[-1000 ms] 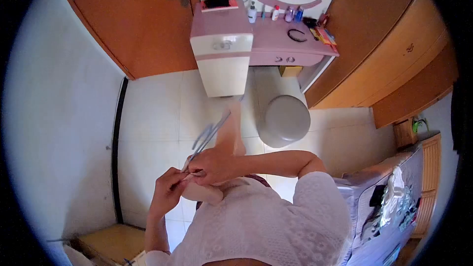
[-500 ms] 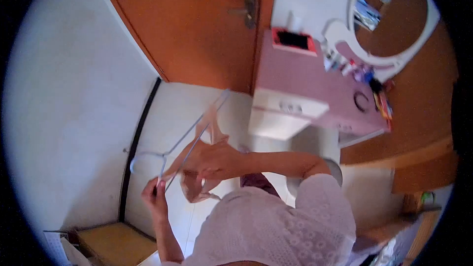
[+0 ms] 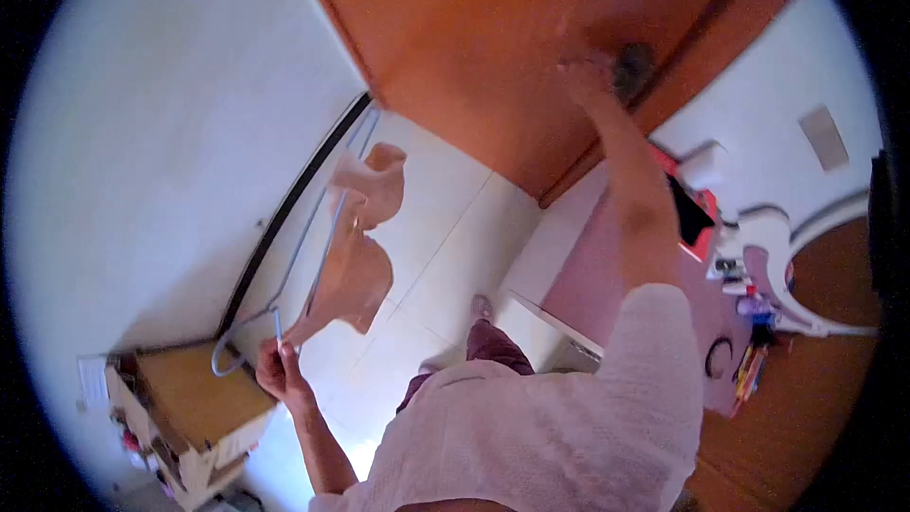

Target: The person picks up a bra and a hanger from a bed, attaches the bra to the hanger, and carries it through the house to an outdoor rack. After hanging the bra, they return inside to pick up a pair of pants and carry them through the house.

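Note:
My left hand (image 3: 282,370) is closed around the neck of a pale blue clothes hanger (image 3: 301,245), below its hook. From the hanger dangles a tan garment (image 3: 353,280), bra-like in shape, over the floor beside the wall. My right arm is stretched far forward, and my right hand (image 3: 590,76) is at the door handle (image 3: 633,71), covering its lever. Blur softens the fingers, which appear wrapped on the lever. The orange-brown door (image 3: 474,38) stands shut in its frame.
To the right is a pink-topped dressing table (image 3: 597,256) with a mirror (image 3: 834,270), small bottles and a black headband (image 3: 718,357). A low wooden cabinet (image 3: 199,398) stands at lower left by the wall. Pale tiles (image 3: 445,228) cover the floor.
My right hand has left the tan garment and reached up to the door handle. My left hand still holds the hanger, now lower and to the left. The view has turned and come nearer the door.

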{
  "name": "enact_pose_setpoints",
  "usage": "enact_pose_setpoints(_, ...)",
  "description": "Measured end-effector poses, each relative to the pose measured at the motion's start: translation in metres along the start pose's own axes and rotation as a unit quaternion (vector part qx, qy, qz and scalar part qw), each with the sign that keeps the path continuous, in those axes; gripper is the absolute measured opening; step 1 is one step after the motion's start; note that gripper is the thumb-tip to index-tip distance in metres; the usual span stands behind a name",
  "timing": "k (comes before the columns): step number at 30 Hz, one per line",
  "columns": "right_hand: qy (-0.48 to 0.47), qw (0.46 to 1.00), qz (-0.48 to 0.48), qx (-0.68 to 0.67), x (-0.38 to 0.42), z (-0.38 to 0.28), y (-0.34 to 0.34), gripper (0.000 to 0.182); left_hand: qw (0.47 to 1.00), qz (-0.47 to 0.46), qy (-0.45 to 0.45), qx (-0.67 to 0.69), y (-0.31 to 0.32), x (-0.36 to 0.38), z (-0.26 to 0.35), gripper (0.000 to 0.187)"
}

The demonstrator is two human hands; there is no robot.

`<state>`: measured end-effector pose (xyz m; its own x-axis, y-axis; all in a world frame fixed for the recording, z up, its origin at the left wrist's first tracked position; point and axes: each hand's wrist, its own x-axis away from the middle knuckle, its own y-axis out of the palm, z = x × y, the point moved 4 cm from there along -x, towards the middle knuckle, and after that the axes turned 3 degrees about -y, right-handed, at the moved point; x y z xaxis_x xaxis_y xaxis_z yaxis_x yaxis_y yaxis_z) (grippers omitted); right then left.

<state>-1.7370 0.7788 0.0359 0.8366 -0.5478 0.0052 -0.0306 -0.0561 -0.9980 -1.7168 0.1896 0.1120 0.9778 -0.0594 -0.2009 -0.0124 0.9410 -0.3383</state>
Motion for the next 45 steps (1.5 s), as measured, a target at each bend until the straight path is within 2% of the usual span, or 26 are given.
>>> enact_pose_setpoints(1, -0.006, 1.0, -0.015, -0.003, -0.008, 0.004, 0.003, 0.037, 1.0, -0.002, -0.003, -0.009, 0.004, -0.005, 0.007, 0.02)
enact_pose_setpoints(4, -0.039, 0.999, -0.014, 0.009, -0.008, -0.001, -0.004, 0.033, 0.995, 0.011, 0.097, -0.025, 0.004, -0.021, 0.007, 0.019)
enact_pose_setpoints(7, -0.033, 0.998, -0.033, 0.036, -0.015, -0.001, 0.003, 0.031, 0.992, 0.033, 0.12, -0.005, 0.005, -0.03, 0.025, 0.017)
enact_pose_setpoints(8, -0.03, 0.998, -0.037, 0.047, -0.015, -0.002, 0.005, 0.031, 0.998, 0.021, 0.048, 0.042, -0.004, -0.03, 0.015, 0.014)
enact_pose_setpoints(11, -0.028, 0.996, -0.034, 0.072, -0.013, -0.008, 0.008, 0.03, 0.991, 0.037, -0.018, 0.128, -0.017, -0.027, 0.016, 0.011)
enact_pose_setpoints(12, -0.027, 0.996, -0.026, 0.08, -0.011, -0.011, 0.008, 0.03, 0.992, 0.048, 0.018, 0.115, -0.024, -0.026, 0.013, 0.01)
enact_pose_setpoints(18, -0.057, 0.982, 0.094, 0.151, 0.015, -0.055, 0.008, 0.028, 0.991, 0.034, -0.006, 0.127, -0.07, -0.015, 0.007, 0.013)
enact_pose_setpoints(23, -0.147, 0.941, 0.198, 0.231, 0.085, -0.148, 0.007, 0.027, 0.989, 0.009, 0.001, 0.147, -0.106, 0.0, 0.018, 0.007)
enact_pose_setpoints(24, -0.154, 0.94, 0.22, 0.208, 0.106, -0.165, -0.004, 0.027, 0.986, -0.009, 0.011, 0.169, -0.115, -0.007, 0.009, 0.008)
enact_pose_setpoints(25, -0.188, 0.945, 0.261, 0.052, 0.133, -0.187, -0.015, 0.027, 0.984, -0.022, 0.024, 0.176, -0.123, -0.006, 0.003, 0.009)
enact_pose_setpoints(26, -0.234, 0.921, 0.294, -0.102, 0.161, -0.208, -0.025, 0.027, 0.986, -0.032, 0.072, 0.144, -0.128, -0.002, 0.002, 0.011)
enact_pose_setpoints(27, -0.173, 0.866, 0.312, -0.35, 0.172, -0.218, 0.0, 0.028, 0.983, -0.053, 0.043, 0.169, -0.136, 0.005, -0.014, 0.013)
enact_pose_setpoints(28, -0.268, 0.839, 0.443, -0.166, 0.215, -0.23, -0.015, 0.027, 0.98, -0.093, 0.053, 0.166, -0.136, 0.012, -0.02, 0.012)
enact_pose_setpoints(29, -0.269, 0.846, 0.406, -0.217, 0.251, -0.238, -0.029, 0.025, 0.978, -0.127, 0.058, 0.157, -0.139, 0.017, -0.027, 0.011)
enact_pose_setpoints(31, -0.208, 0.779, 0.469, -0.361, 0.292, -0.228, -0.021, 0.024, 0.977, -0.175, 0.023, 0.117, -0.13, 0.029, -0.036, 0.009)
enact_pose_setpoints(32, -0.207, 0.775, 0.48, -0.354, 0.291, -0.225, -0.023, 0.024, 0.971, -0.202, 0.0, 0.13, -0.12, 0.036, -0.035, 0.009)
enact_pose_setpoints(34, -0.034, 0.731, 0.546, -0.408, 0.282, -0.215, -0.03, 0.03, 0.956, -0.249, -0.036, 0.153, -0.109, 0.041, -0.045, 0.009)
enact_pose_setpoints(36, -0.104, 0.844, 0.457, -0.26, 0.24, -0.229, -0.029, 0.03, 0.944, -0.296, -0.041, 0.136, -0.1, 0.046, -0.055, 0.01)
enact_pose_setpoints(37, -0.221, 0.858, 0.402, -0.231, 0.215, -0.242, -0.009, 0.035, 0.941, -0.318, -0.026, 0.117, -0.097, 0.047, -0.059, 0.01)
enact_pose_setpoints(38, -0.242, 0.9, 0.336, -0.138, 0.213, -0.266, -0.025, 0.035, 0.937, -0.344, -0.028, 0.059, -0.093, 0.046, -0.06, 0.012)
enact_pose_setpoints(39, -0.369, 0.865, 0.298, -0.166, 0.201, -0.284, -0.016, 0.032, 0.93, -0.367, -0.032, -0.001, -0.089, 0.044, -0.06, 0.015)
enact_pose_setpoints(40, -0.406, 0.848, 0.167, -0.297, 0.193, -0.304, -0.001, 0.032, 0.928, -0.366, -0.064, 0.001, -0.08, 0.045, -0.063, 0.022)
enact_pose_setpoints(41, -0.472, 0.799, 0.272, -0.252, 0.187, -0.321, 0.0, 0.033, 0.926, -0.364, -0.098, 0.001, -0.066, 0.043, -0.06, 0.029)
enact_pose_setpoints(43, -0.604, 0.742, 0.193, -0.218, 0.184, -0.363, 0.005, 0.038, 0.892, -0.43, -0.085, -0.109, -0.034, 0.037, -0.053, 0.036)
enact_pose_setpoints(44, -0.632, 0.741, 0.111, -0.197, 0.182, -0.383, 0.013, 0.039, 0.877, -0.464, 0.008, -0.12, -0.016, 0.033, -0.048, 0.028)
enact_pose_setpoints(45, -0.654, 0.735, 0.031, -0.177, 0.18, -0.401, 0.014, 0.045, 0.878, -0.46, -0.01, -0.134, -0.003, 0.027, -0.062, 0.02)
